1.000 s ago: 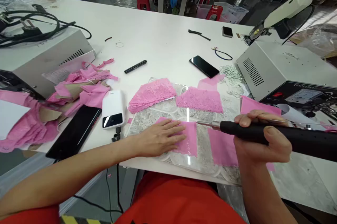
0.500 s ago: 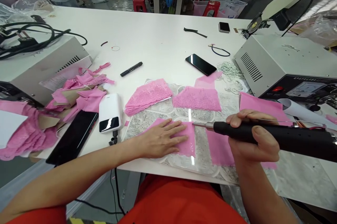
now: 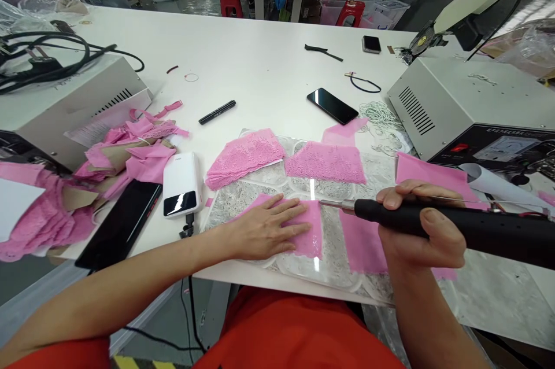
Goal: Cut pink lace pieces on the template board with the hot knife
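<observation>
My left hand (image 3: 271, 229) lies flat, fingers stretched out, on a pink fabric piece (image 3: 314, 236). In my right hand (image 3: 427, 230) is a black handheld tool with a thin metal tip (image 3: 403, 217), probably an ultrasonic welder. Its tip points left and reaches the top right corner of that fabric; whether it touches I cannot tell. Beneath is a clear panel on a marbled grey sheet (image 3: 338, 253). Just beyond lie a stack of pink lace pieces (image 3: 247, 158) and another lace piece (image 3: 327, 162). More pink fabric (image 3: 364, 244) lies under the tool.
A grey control box (image 3: 472, 103) stands at right, another grey box (image 3: 73, 109) at left. Pink cloth scraps (image 3: 130, 149), a black phone (image 3: 119, 224) and a white power bank (image 3: 182, 184) lie left. Farther back are a marker (image 3: 217, 112) and a second phone (image 3: 332, 106).
The tool in my right hand shifts very slightly to the right. My left hand stays flat on the fabric.
</observation>
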The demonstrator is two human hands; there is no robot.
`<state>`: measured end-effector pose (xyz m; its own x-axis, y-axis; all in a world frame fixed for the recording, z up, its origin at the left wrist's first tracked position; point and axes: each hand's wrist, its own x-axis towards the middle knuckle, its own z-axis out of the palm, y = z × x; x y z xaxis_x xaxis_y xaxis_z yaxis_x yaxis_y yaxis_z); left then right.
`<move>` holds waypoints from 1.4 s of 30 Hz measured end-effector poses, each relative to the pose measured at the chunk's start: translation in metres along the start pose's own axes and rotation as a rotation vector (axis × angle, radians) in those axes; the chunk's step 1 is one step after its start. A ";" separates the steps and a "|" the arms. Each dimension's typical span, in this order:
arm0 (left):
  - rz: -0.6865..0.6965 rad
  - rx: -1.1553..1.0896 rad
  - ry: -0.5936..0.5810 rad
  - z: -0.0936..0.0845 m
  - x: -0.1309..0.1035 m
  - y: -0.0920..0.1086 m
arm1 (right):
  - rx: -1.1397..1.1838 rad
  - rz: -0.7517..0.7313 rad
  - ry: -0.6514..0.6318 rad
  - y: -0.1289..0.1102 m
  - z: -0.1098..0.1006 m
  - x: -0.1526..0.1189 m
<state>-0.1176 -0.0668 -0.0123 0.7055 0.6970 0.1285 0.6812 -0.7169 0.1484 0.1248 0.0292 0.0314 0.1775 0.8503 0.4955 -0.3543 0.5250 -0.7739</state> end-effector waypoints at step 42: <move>0.005 -0.036 0.013 -0.007 -0.010 0.014 | -0.029 0.072 -0.086 -0.017 -0.012 -0.003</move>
<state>-0.1170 -0.0839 -0.0045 0.7060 0.6940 0.1416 0.6704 -0.7192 0.1825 0.1417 0.0186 0.0383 0.0727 0.8802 0.4690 -0.3361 0.4643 -0.8194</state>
